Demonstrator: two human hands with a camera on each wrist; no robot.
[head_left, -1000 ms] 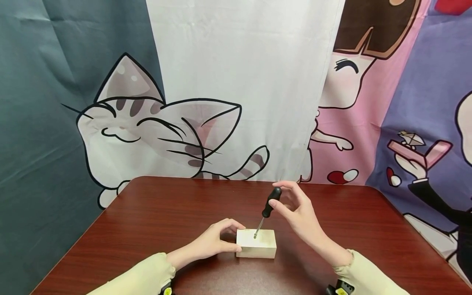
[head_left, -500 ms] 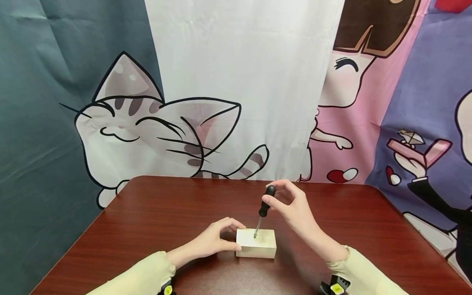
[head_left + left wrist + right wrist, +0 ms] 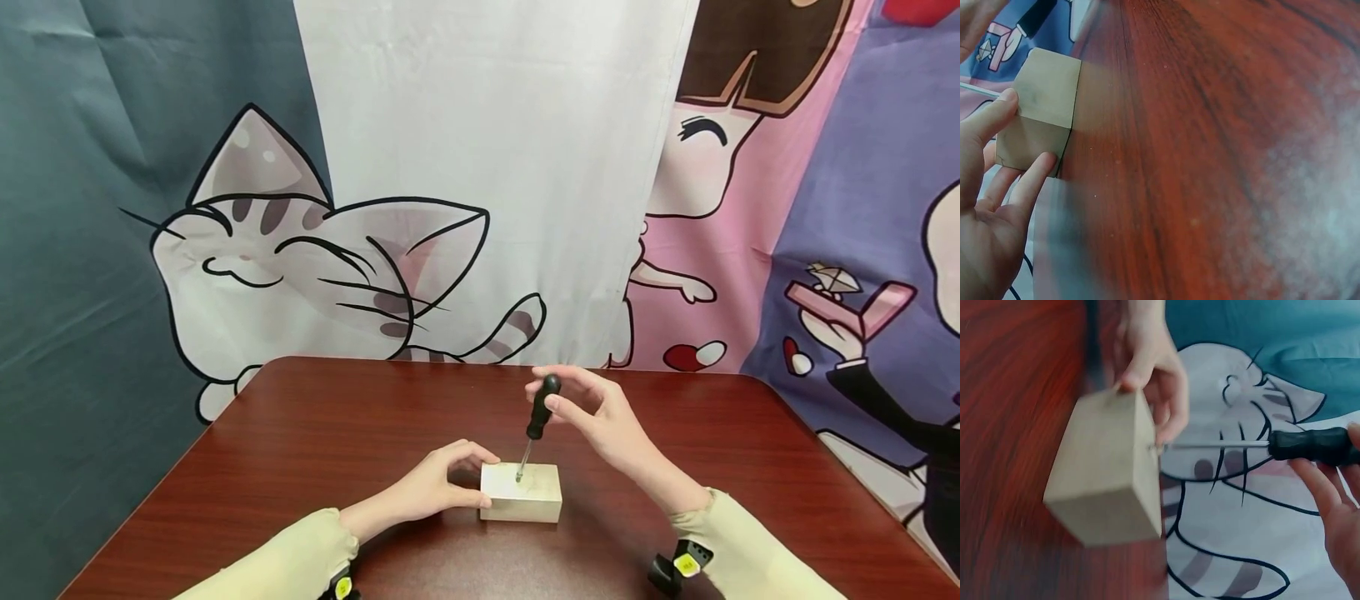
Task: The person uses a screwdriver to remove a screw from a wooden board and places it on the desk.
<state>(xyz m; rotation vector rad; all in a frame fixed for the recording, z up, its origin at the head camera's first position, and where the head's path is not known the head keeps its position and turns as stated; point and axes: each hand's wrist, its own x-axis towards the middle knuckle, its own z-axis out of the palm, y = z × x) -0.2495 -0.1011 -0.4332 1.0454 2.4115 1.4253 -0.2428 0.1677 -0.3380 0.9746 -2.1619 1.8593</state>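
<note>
A pale wooden block (image 3: 540, 503) lies on the table; my left hand (image 3: 429, 487) grips its left end between thumb and fingers. In the left wrist view the thumb and fingertips press on different faces of the block (image 3: 1047, 90). Above it, my right hand (image 3: 611, 421) pinches the black handle of a screwdriver (image 3: 541, 410). The shaft slants down to the left, and its tip meets a small metal screw (image 3: 1156, 449) in the block's top face, seen in the right wrist view. How deep the screw sits cannot be told.
The reddish-brown wooden table (image 3: 360, 400) has rounded far corners. Behind it hangs a cloth backdrop (image 3: 495, 100) printed with a cat and cartoon figures. Wrist devices (image 3: 686, 564) with yellow marks sit at both sleeves.
The screwdriver handle has swung left and stands more upright. My right hand moved left with it, and its fingers shifted on the handle. The left hand and block stay in place.
</note>
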